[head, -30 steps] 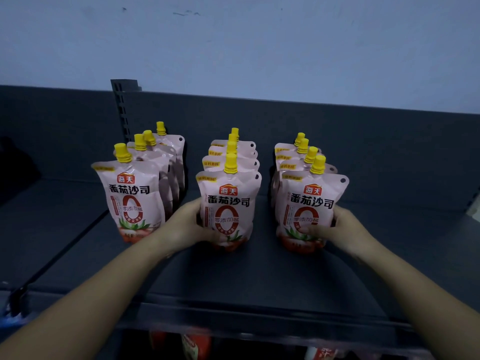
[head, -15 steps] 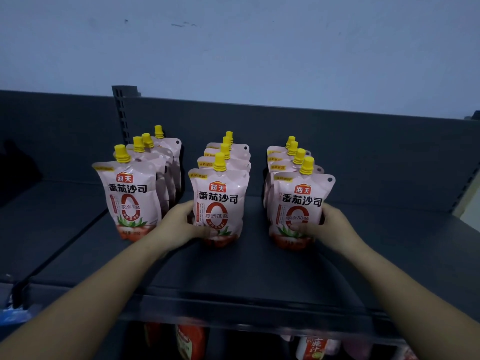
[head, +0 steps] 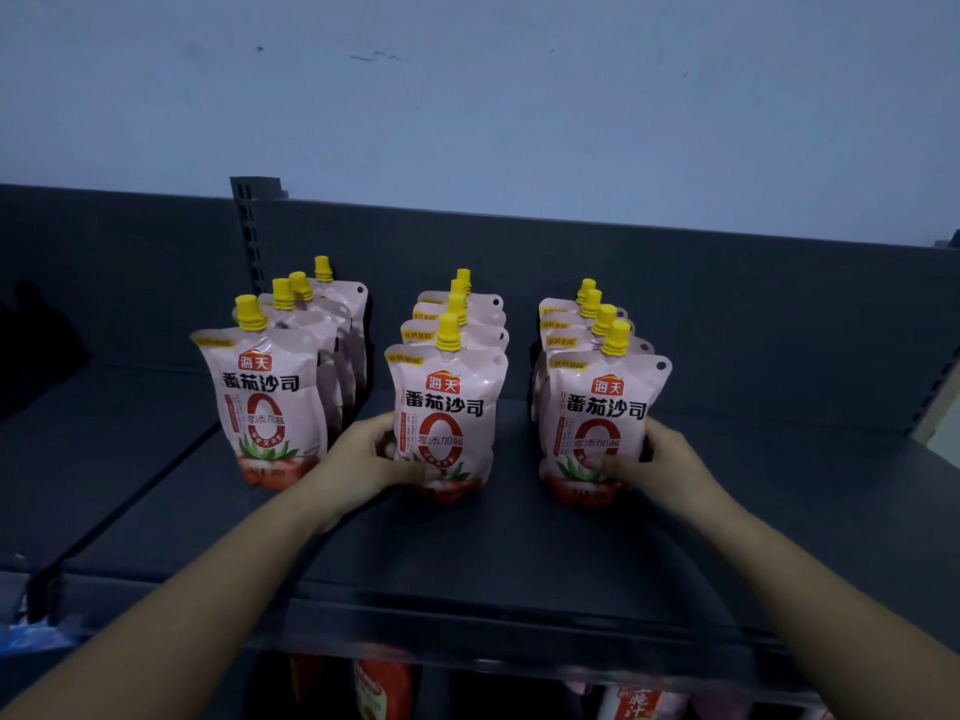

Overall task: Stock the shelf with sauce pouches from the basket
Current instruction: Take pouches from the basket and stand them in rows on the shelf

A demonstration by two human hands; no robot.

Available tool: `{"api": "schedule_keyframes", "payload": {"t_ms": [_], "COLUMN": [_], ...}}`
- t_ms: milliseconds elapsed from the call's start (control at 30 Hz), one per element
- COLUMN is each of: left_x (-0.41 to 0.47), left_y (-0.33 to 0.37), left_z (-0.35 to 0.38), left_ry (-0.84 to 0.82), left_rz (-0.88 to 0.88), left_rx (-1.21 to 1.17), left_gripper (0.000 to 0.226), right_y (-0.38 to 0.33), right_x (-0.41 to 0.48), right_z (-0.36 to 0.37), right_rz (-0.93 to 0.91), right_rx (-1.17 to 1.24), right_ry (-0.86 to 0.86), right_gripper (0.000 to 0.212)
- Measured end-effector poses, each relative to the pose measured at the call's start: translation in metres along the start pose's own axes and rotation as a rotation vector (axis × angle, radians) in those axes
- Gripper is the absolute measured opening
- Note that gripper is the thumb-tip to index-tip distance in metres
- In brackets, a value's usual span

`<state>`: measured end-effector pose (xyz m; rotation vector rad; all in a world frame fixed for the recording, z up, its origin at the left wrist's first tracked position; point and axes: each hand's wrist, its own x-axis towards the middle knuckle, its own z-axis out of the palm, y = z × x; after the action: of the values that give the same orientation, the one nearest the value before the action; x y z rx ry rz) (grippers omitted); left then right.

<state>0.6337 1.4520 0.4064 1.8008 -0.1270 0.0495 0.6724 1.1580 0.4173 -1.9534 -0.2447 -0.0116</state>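
Fingers of the left hand curl round the lower side of the middle front pouch, thumb across its face, and the right hand grips the right front pouch from its outer side. Both pouches stand upright on the dark shelf, each heading a row of yellow-capped pouches. A third row stands at the left, no hand on it.

Dim, bluish light. Far off, a pale wall with faint scuff marks; nearer, a dark grey shelf, its back panel, a slotted upright at left.
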Motion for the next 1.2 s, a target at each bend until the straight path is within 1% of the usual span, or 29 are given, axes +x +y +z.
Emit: {"api": "schedule_keyframes", "payload": {"t_ms": [267, 400, 500, 600, 733, 800, 867, 1000, 1067, 1133, 1200], "left_x": [-0.001, -0.003, -0.006, -0.01, -0.017, -0.02, -0.025, -0.04, -0.053, -0.07, -0.093], "left_y": [-0.002, 0.0, 0.001, 0.004, 0.008, 0.01, 0.012, 0.016, 0.016, 0.015, 0.014], "left_z": [0.002, 0.002, 0.001, -0.001, -0.007, -0.008, -0.009, -0.012, -0.017, -0.026, -0.04], "left_ry": [0.033, 0.02, 0.077, 0.108, 0.131, 0.159, 0.205, 0.285, 0.319, 0.372, 0.45], "left_rz": [-0.012, -0.034, -0.041, -0.033, -0.041, -0.039, -0.032, -0.019, -0.014, -0.011, -0.021], "left_rx": [-0.033, 0.002, 0.047, 0.103, 0.151, 0.178, 0.204, 0.293, 0.345, 0.442, 0.563], "left_gripper": [0.043, 0.044, 0.041, 0.033, 0.028, 0.027, 0.027, 0.027, 0.026, 0.024, 0.023], "right_y": [-0.001, 0.0, 0.001, 0.004, 0.009, 0.008, 0.005, -0.006, -0.017, -0.032, -0.049], "right_x": [-0.001, -0.004, -0.007, -0.012, -0.018, -0.02, -0.023, -0.028, -0.028, -0.028, -0.028], "right_z": [0.001, 0.002, 0.001, -0.004, -0.013, -0.017, -0.018, -0.005, 0.009, 0.029, 0.058], "right_rz": [-0.002, 0.03, 0.049, 0.06, 0.096, 0.118, 0.12, 0.072, -0.011, -0.135, -0.27], "right_rx": [0.008, 0.028, 0.002, 0.0, -0.095, -0.164, -0.239, -0.297, -0.339, -0.396, -0.459], "right_ry": [0.003, -0.002, 0.031, 0.065, 0.159, 0.174, 0.11, -0.114, -0.17, -0.202, -0.248], "right_gripper": [0.032, 0.038, 0.044, 0.041, 0.039, 0.039, 0.036, 0.027, 0.022, 0.015, 0.02]}}
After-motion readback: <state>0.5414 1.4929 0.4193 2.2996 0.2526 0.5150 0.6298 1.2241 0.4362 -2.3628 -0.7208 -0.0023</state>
